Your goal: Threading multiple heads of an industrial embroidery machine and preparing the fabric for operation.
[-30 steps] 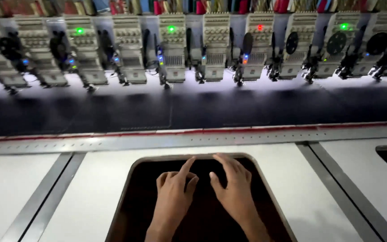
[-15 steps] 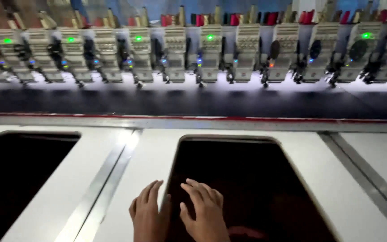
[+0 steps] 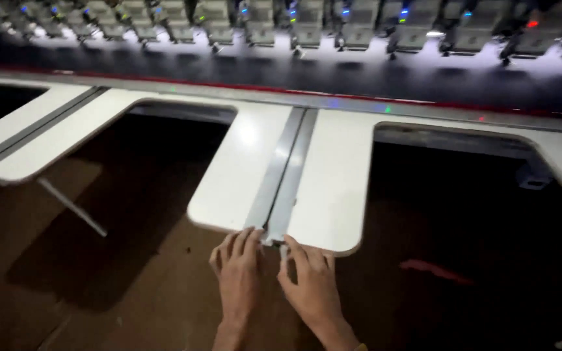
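Grey metal rail (image 3: 282, 175) runs near-to-far down the middle of the white desk (image 3: 336, 188), splitting it into 2 panels; its near end sits at the desk's front edge, centre of view, w/ both hands right at it.

Left hand (image 3: 239, 270): palm down, fingers stretched fwd, fingertips (image 3: 250, 235) touching the near edge of the left panel just beside the rail end. Flat and released, nothing clasped.

Right hand (image 3: 313, 286): also palm down, fingers spread, index tip at the rail's near end, just under the right panel's edge. Open too, not holding anything. Hands sit close side by side, thumbs nearly meeting.

Surroundings: dark rounded cutout (image 3: 164, 162) to the left of the desk tongue, another dark cutout (image 3: 463, 214) to the right. Brown floor (image 3: 53, 260) shows below thru the openings; thin pale strut (image 3: 73, 208) slants under the left panel. Small reddish scrap (image 3: 436, 270) lies low on the right, blurred, can't tell what it is. Far side: dark strip w/ red edge line, then a row of embroidery machine heads (image 3: 307, 26) w/ small blue, green and red lights.
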